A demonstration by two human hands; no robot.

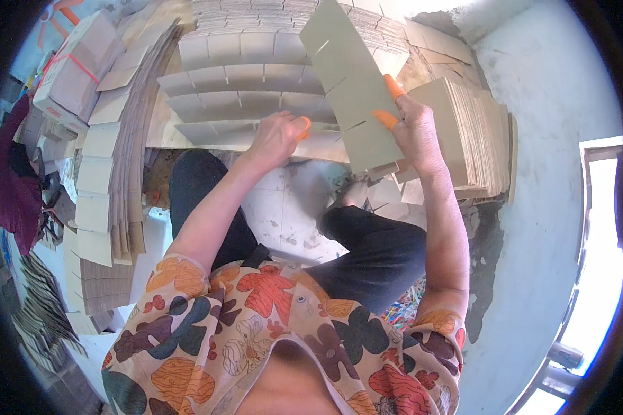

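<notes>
In the head view, we are pinching the card (pixel 356 97) by its right edge between the thumb and fingers of the right hand (pixel 417 135). The card is slanting, its far end leaning left, and is showing short slots. We are curling the fingers of the left hand (pixel 277 137) inward at the near rows (pixel 218 107) of slotted strips; we cannot tell whether they are pinching anything. Orange caps (pixel 386 120) are covering fingertips on both hands. A stack (pixel 464 138) is standing just beside the right hand. A pile (pixel 121 159) is lying left of the rows, near a carton (pixel 79 66).
</notes>
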